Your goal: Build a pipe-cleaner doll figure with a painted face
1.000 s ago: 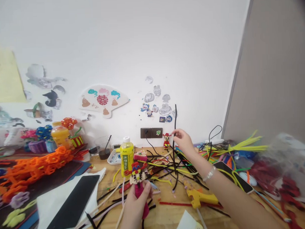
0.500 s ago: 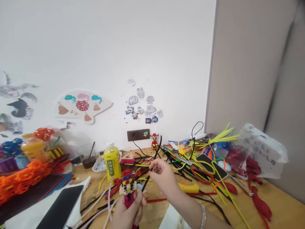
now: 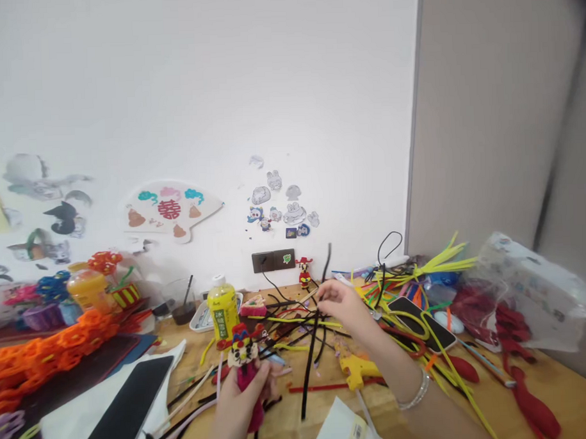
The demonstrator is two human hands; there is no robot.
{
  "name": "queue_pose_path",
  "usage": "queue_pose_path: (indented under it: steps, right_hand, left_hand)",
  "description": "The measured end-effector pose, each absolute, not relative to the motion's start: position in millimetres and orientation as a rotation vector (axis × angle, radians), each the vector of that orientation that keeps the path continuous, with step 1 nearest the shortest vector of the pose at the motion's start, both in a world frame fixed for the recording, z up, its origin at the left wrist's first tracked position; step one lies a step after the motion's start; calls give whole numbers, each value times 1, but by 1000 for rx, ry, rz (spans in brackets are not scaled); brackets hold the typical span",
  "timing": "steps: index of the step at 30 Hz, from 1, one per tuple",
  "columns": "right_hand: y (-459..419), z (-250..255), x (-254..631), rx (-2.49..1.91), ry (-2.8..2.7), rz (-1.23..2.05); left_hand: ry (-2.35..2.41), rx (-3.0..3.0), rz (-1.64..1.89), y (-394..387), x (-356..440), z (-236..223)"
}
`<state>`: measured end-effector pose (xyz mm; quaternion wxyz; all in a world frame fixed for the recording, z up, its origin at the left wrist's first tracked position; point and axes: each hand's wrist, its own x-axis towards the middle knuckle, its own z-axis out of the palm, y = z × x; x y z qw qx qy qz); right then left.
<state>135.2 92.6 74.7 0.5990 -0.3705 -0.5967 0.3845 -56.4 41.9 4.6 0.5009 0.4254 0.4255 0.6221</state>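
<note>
My left hand (image 3: 246, 400) is closed round the dark pink body of a small figure (image 3: 242, 351), which has a cream face and a red and blue hat. Its head sticks up above my fingers; part of the body is hidden by them. My right hand (image 3: 338, 302), with a bracelet on the wrist, pinches a long black pipe cleaner (image 3: 310, 366) that hangs down at a slant and pokes up past the fingertips. The pipe cleaner stands apart from the figure, to its right. Under my right forearm lies a yellow glue gun (image 3: 356, 369).
A yellow drink bottle (image 3: 224, 308) stands behind the figure. A similar red figure (image 3: 304, 272) leans near the wall socket. Tangled pipe cleaners and a phone (image 3: 421, 322) lie right, beside a clear plastic bag (image 3: 540, 288). At left are orange flowers (image 3: 62, 349) and a black slab (image 3: 124, 408).
My right hand has moved right and up, carrying the black pipe cleaner away from the figure. The figure is tilted more toward me, and the view has turned slightly left.
</note>
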Motion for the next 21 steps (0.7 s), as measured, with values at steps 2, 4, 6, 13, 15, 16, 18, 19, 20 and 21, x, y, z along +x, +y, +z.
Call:
queue_pose_path:
  steps: [2,4,6,13,15,16,18,19,20,21]
  right_hand:
    - [86,66,116,-835,-1518,1004]
    - [78,56,97,-811,-1612,1054]
    - [72,46,82,-801,-1647,1068]
    - [77,43,84,-831,-1524,842]
    - [86,52,103,-863,-1403,750]
    - [90,57,115,-867,-1328,700]
    - [96,67,136,-864,-1193,635]
    - [97,70,143,-852,-1156,632]
    - [96,72,146,-840,-1163,655]
    - [95,71,145,-833,-1202,694]
  left_hand:
    - [1041,992,1448,39,-57,11]
    - [1015,955,1440,36,-56,13]
    - [1010,1007,1360,35,-55,11]
    - [881,1072,1248,29,-49,4]
    - [897,1070,1207,26,-48,4]
    - [918,1085,1185,26,-48,4]
    - [973,1125,1157,27,-48,4]
    - [1000,1137,1162,29,-50,4]
    - [1018,1135,1188,31,-51,4]
    - [1019,1125,1231,33,-53,4]
